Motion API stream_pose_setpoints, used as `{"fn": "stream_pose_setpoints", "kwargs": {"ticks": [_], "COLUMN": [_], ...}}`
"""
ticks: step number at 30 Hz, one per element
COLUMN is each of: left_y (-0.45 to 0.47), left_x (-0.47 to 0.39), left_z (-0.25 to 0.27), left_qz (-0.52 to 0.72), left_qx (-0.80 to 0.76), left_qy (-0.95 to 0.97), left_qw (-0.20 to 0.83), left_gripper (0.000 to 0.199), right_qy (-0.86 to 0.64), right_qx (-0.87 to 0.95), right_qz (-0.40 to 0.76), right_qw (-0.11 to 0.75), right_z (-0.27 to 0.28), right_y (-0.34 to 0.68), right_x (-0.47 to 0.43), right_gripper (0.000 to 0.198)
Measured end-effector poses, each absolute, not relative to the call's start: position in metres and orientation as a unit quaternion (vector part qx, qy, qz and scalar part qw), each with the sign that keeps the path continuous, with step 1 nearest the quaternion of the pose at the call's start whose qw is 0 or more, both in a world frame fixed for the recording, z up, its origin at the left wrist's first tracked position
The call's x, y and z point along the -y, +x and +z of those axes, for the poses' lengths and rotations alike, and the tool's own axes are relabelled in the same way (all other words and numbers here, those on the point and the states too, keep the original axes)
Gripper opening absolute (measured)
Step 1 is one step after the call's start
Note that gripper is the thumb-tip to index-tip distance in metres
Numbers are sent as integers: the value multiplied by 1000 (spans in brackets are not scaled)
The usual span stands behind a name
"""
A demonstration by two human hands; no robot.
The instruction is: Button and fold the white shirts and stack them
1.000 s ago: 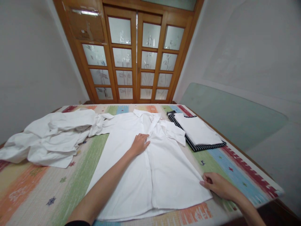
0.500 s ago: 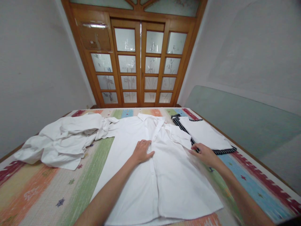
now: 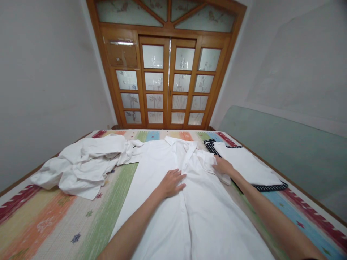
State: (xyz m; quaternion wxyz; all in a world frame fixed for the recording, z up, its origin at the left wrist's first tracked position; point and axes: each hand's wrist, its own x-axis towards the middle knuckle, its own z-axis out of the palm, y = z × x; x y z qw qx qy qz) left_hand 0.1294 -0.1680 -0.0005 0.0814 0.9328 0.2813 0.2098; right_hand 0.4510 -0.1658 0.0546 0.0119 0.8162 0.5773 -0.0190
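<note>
A white short-sleeved button-up shirt (image 3: 159,159) lies spread out in front of me, its collar pointing away and its button line running down the middle. My left hand (image 3: 172,183) rests flat on the shirt front beside the button line, fingers apart. At the sleeve on the right side, my right hand (image 3: 223,167) has its fingers and thumb closed on the white cloth near the sleeve's edge. Part of that sleeve is bunched and hangs below the fingers.
Crumpled white clothing (image 3: 78,162) lies to the left, touching the shirt's left sleeve. A folded white garment with black striped trim (image 3: 249,166) is at the right. All lie on a striped, patterned cloth (image 3: 65,216). Wooden glazed doors (image 3: 169,83) stand beyond.
My right hand has moved forward and a little left onto the sleeve, shifting its cloth. The left hand stays on the shirt front. The camera view has tilted up slightly.
</note>
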Motion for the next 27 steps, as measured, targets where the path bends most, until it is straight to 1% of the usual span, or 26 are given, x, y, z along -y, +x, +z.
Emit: {"fn": "stream_pose_setpoints", "kwargs": {"ticks": [4, 9, 12, 14, 17, 19, 21, 23, 25, 27], "left_y": [129, 128, 128, 129, 129, 130, 130, 130, 130, 130], "left_x": [168, 168, 169, 169, 168, 168, 168, 167, 167, 167], "left_z": [1, 1, 1, 1, -1, -2, -3, -4, -4, -4], "left_qz": [212, 215, 219, 221, 222, 223, 225, 226, 226, 227], "left_qx": [-266, -265, -267, -268, -269, -270, -269, -268, -269, -269], "left_qy": [937, 937, 936, 935, 934, 934, 934, 934, 934, 933], "left_qw": [75, 70, 69, 71, 72, 72, 71, 70, 71, 72], "left_gripper": [45, 48, 49, 49, 49, 49, 49, 49, 49, 49], "right_qy": [805, 779, 781, 786, 787, 769, 734, 695, 686, 721], "right_qx": [-594, -625, -622, -607, -558, -502, -427, -340, -263, -225], "right_qz": [14, 47, 54, 59, 72, 62, 20, -34, -61, -44], "right_qw": [8, 7, -31, -95, -253, -390, -528, -633, -676, -654], "right_z": [62, 73, 79, 83, 89, 91, 92, 90, 84, 77], "right_y": [455, 462, 469, 475, 488, 501, 518, 538, 559, 576], "right_x": [161, 160, 161, 160, 160, 160, 162, 166, 174, 185], "right_gripper": [37, 38, 26, 16, 7, 8, 12, 19, 28, 34]}}
